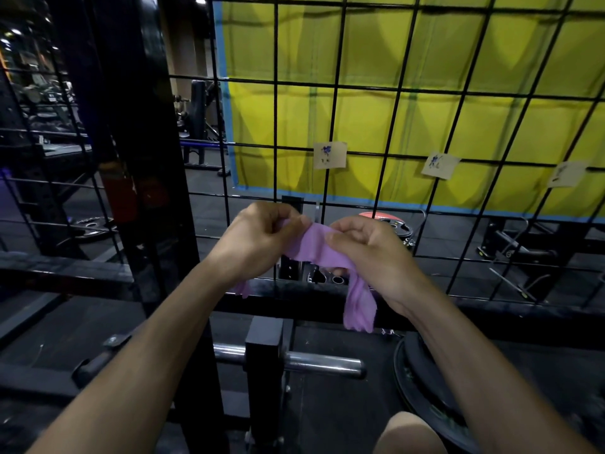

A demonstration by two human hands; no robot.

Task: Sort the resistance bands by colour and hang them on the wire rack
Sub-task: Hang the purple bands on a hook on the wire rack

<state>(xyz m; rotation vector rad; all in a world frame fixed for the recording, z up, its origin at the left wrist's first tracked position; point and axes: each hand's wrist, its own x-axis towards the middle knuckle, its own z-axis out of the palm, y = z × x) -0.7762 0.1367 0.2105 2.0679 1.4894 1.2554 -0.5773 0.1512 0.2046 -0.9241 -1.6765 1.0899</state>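
A purple resistance band (319, 249) is stretched between both my hands, just in front of the black wire rack (396, 93). My left hand (258, 240) pinches its left end with curled fingers; a short tail hangs below that wrist. My right hand (373, 250) grips the band's right part, and a loose end droops down past the black frame bar. Three paper labels hang on the rack: one at centre (330, 155), one further right (440, 165), one at far right (568, 174).
A yellow mat with blue edging (425, 60) hangs behind the rack. A chrome peg (324, 363) juts from a black post below my hands. A black weight plate (425, 394) leans at lower right. A dark upright post (140, 158) stands left.
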